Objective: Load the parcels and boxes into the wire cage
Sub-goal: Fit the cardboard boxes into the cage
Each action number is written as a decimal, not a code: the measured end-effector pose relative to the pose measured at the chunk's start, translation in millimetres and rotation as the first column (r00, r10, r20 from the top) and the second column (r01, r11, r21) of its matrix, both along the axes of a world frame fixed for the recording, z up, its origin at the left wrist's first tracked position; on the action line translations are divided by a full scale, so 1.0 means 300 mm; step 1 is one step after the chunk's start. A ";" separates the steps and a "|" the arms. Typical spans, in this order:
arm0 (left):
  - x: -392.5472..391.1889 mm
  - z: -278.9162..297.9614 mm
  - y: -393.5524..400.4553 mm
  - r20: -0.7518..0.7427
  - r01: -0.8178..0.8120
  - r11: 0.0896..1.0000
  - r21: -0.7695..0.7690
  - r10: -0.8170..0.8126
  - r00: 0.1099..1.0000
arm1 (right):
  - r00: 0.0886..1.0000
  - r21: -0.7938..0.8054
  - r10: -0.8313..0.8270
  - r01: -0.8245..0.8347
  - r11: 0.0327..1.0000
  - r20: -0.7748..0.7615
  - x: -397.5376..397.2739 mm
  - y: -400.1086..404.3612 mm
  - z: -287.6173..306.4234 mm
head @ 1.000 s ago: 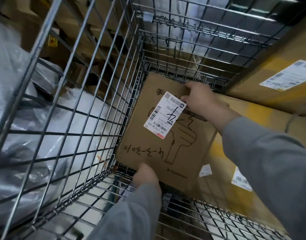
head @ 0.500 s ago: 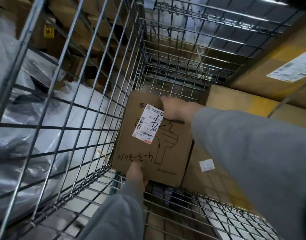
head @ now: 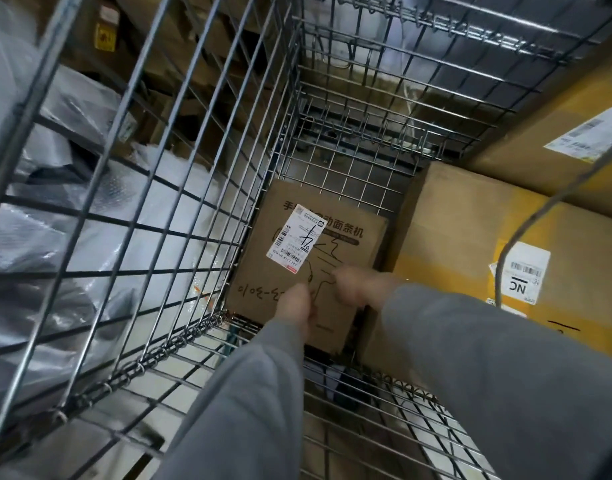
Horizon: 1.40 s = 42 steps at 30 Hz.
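Both hands are down in the wire cage, over the small brown box. The left hand lies against the box's near face at about 6 o'clock, fingers pointing up over the handwritten numbers; motion blur smears it, so whether the fingers are flat or pinching the edge, I cannot tell. The right hand sits just to its right, at the box's 4 o'clock corner, also blurred; the knuckles look bunched, but a real grasp on the cardboard cannot be made out. Grey sleeves cover both forearms and hide the box's lower right corner.

The box lies in the cage's bottom left corner, its left edge against the mesh wall, a white shipping label stuck at its 10 o'clock area, with printed characters and a line drawing across the top face.

Directly at 3 o'clock of it, close beside it, stands a large carton with yellow tape and a white barcode label. A second carton rises at 1 o'clock, cut off by the frame edge.

Outside the mesh, at 9 o'clock, lie plastic-wrapped bundles, seen only through the wires.
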<state>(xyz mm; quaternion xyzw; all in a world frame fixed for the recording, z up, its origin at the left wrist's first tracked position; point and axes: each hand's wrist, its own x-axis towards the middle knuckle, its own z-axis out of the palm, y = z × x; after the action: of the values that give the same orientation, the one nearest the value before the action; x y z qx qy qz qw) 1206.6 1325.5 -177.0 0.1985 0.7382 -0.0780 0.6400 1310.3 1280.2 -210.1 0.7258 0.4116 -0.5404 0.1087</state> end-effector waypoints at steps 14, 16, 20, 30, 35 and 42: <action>0.080 0.718 0.170 0.512 -0.001 0.964 0.267 -0.141 0.847 | 0.905 0.614 -0.423 0.364 0.700 -0.055 0.059 0.094 0.777; 0.034 0.841 0.147 0.568 0.001 0.946 0.324 -0.195 0.799 | 0.878 0.682 -0.468 0.405 0.609 -0.104 0.021 0.075 0.903; -0.128 1.041 0.050 0.682 -0.043 0.913 0.407 -0.272 0.679 | 0.823 0.785 -0.531 0.459 0.416 -0.200 -0.156 -0.014 1.117; -0.726 1.105 -0.196 0.647 0.019 0.883 0.469 -0.357 0.674 | 0.655 0.676 -0.569 0.703 0.219 -0.497 -0.698 -0.353 1.254; -0.856 0.969 -0.237 0.594 0.000 0.899 0.438 -0.289 0.750 | 0.779 0.801 -0.546 0.522 0.294 -0.308 -0.875 -0.432 1.136; -0.985 0.687 -0.289 0.387 0.030 0.928 0.371 -0.183 0.904 | 0.757 0.551 -0.619 0.613 0.566 -0.207 -0.927 -0.567 0.823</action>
<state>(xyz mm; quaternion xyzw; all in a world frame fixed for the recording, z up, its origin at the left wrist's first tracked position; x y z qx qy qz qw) 911.0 1238.8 29.2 0.3636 0.5751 0.0654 0.7299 1032.3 1110.2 36.8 0.8219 0.2781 -0.3849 -0.3145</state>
